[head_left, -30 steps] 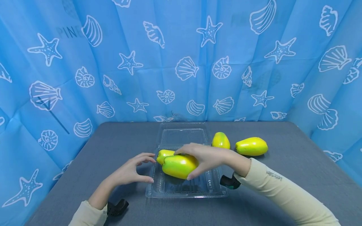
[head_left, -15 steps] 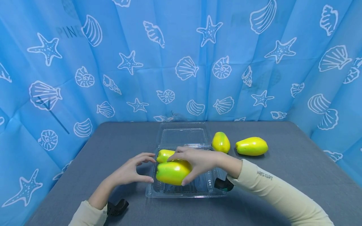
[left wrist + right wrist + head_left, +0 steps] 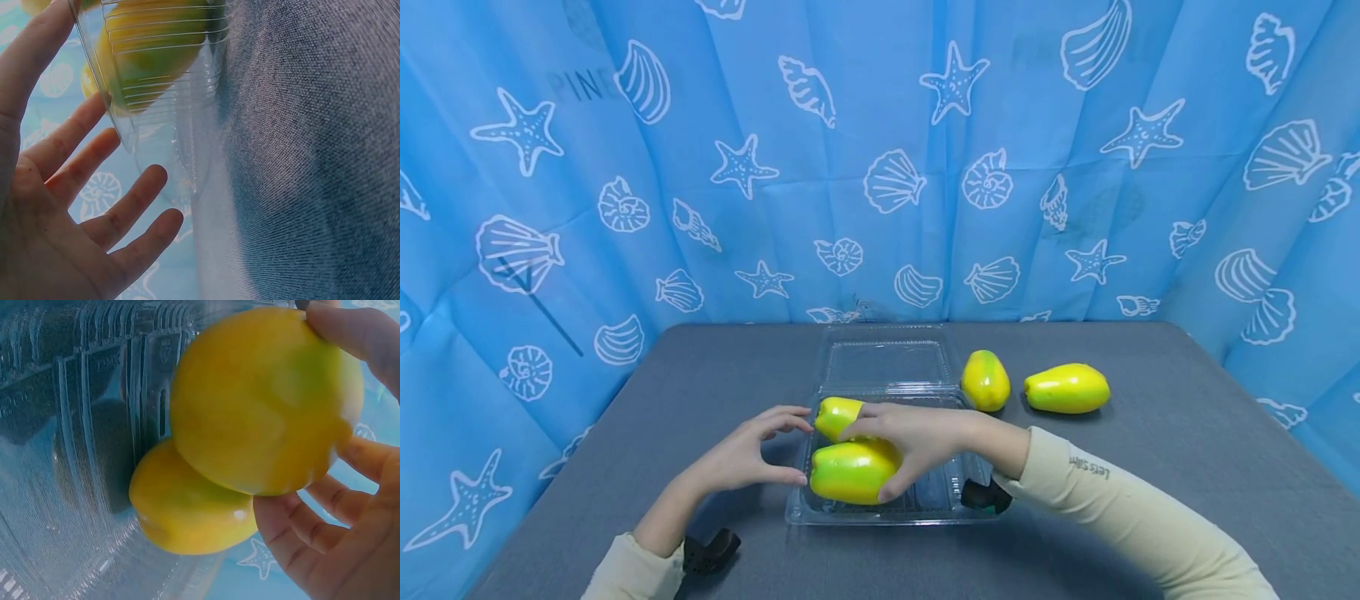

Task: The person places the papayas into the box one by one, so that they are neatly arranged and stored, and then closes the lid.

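Observation:
My right hand (image 3: 917, 437) grips a yellow-green papaya (image 3: 850, 475), thumb on the near side and fingers over the far side, low in the front left of a clear plastic clamshell box (image 3: 947, 510). Behind it in the box lies a second papaya (image 3: 835, 417), partly covered by my right fingers. In the right wrist view the held papaya (image 3: 262, 400) overlaps the other papaya (image 3: 187, 512). My left hand (image 3: 748, 454) is at the box's left side, fingers spread and relaxed. In the left wrist view its fingertips (image 3: 100, 103) are right at the clear rim.
The box's lid (image 3: 887, 362) lies folded back behind it. Two more papayas rest on the grey table (image 3: 730, 358): one papaya (image 3: 987, 382) beside the box's back right corner, another papaya (image 3: 1067, 389) farther right. A blue shell-patterned curtain (image 3: 880, 167) hangs behind.
My right hand has carried the papaya left, towards me and down into the front left of the box. The left hand has stayed in place.

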{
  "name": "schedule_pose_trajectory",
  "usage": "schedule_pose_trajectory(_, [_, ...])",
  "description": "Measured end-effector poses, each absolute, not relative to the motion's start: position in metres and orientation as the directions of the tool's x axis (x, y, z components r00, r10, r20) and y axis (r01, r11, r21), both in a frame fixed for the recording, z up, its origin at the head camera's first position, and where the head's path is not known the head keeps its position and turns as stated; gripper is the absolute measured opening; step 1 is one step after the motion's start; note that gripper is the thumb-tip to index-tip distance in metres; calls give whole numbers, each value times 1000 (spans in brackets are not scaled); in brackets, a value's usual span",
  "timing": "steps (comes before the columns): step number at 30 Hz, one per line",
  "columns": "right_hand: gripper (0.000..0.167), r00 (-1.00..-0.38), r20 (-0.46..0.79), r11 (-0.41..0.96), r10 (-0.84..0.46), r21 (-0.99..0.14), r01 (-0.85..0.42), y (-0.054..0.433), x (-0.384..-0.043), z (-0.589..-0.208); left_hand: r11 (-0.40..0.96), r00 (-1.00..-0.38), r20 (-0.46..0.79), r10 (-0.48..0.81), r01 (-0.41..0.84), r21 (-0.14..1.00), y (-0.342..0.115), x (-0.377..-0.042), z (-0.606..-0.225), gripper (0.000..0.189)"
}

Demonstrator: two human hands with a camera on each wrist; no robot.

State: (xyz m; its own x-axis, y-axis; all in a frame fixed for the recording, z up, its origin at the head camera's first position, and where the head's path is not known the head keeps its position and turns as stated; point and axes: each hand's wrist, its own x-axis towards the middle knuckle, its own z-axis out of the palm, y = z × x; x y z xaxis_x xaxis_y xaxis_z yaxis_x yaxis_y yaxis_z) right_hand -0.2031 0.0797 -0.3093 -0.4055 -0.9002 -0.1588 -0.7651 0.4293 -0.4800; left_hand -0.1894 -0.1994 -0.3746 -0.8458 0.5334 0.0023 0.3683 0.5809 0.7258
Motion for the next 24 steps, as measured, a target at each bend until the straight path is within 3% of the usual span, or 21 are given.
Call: schedule_pose_trajectory(24, [69,-421,-192,462,-887,-433,-774,70,-204,-316,568,-839,9,544,377,731,-201,-191,-376,53])
